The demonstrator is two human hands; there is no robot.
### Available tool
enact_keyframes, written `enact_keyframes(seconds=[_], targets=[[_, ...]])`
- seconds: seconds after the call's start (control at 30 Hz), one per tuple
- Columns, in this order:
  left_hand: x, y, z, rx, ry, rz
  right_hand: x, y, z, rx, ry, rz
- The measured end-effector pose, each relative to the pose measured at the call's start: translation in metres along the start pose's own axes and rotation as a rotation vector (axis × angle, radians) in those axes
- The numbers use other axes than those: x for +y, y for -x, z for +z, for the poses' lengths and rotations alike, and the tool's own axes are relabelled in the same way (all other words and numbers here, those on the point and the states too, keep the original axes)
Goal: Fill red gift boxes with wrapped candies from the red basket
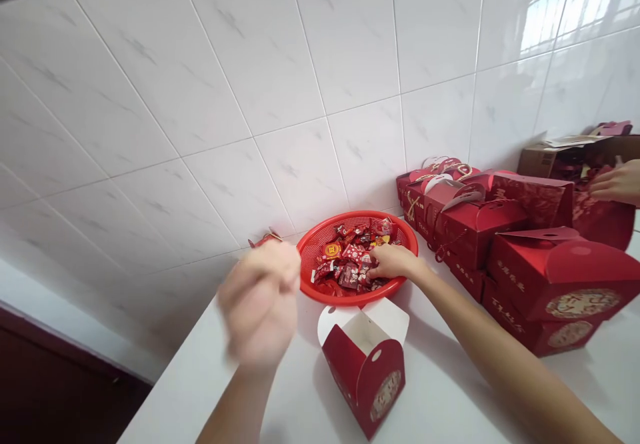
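Observation:
My right hand reaches into a red plastic basket, its fingers closed around a wrapped candy among many red-wrapped candies. My left hand is raised to the left of the basket, blurred by motion. Its fingers look curled in, and what they hold, if anything, is hidden. A red wrapped thing shows just behind that hand; I cannot tell whether the two touch. In front of the basket stands a red gift box, its flaps up and its white inside showing.
Several closed red gift boxes are stacked on the right of the white table. Another person's hand is at the far right, near a cardboard box. A tiled wall rises behind the table.

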State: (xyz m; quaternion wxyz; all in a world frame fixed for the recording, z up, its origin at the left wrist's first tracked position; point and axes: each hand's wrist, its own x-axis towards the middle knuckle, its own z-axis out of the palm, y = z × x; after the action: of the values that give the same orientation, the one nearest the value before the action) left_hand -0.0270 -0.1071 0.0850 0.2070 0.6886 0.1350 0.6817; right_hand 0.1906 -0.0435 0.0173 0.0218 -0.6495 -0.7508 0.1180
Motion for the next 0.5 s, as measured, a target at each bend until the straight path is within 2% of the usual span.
enact_keyframes(seconds=[0.03, 0.07, 0.1, 0.23, 0.27, 0.33, 0.5], targets=[[-0.014, -0.006, 0.005, -0.047, -0.024, -0.056, 0.0, 0.0, 0.0, 0.0, 0.002, -0.002], [-0.03, -0.013, 0.008, -0.12, -0.101, -0.193, 0.0, 0.0, 0.001, -0.001, 0.004, -0.004], [-0.047, -0.019, 0.01, -0.255, -0.188, -0.345, 0.001, 0.0, 0.001, -0.002, 0.006, -0.008], [-0.113, -0.029, 0.005, -0.976, -0.56, -0.832, 0.003, -0.001, 0.002, -0.008, 0.014, -0.029], [-0.125, -0.027, 0.002, -1.135, -0.633, -0.89, 0.003, -0.002, 0.002, -0.009, 0.015, -0.032], [-0.144, -0.02, -0.002, -1.274, -0.712, -0.928, 0.004, -0.003, 0.002, -0.012, 0.014, -0.03], [-0.164, -0.001, -0.004, -1.324, -0.835, -0.924, 0.004, -0.005, 0.003, -0.025, 0.007, -0.035]])
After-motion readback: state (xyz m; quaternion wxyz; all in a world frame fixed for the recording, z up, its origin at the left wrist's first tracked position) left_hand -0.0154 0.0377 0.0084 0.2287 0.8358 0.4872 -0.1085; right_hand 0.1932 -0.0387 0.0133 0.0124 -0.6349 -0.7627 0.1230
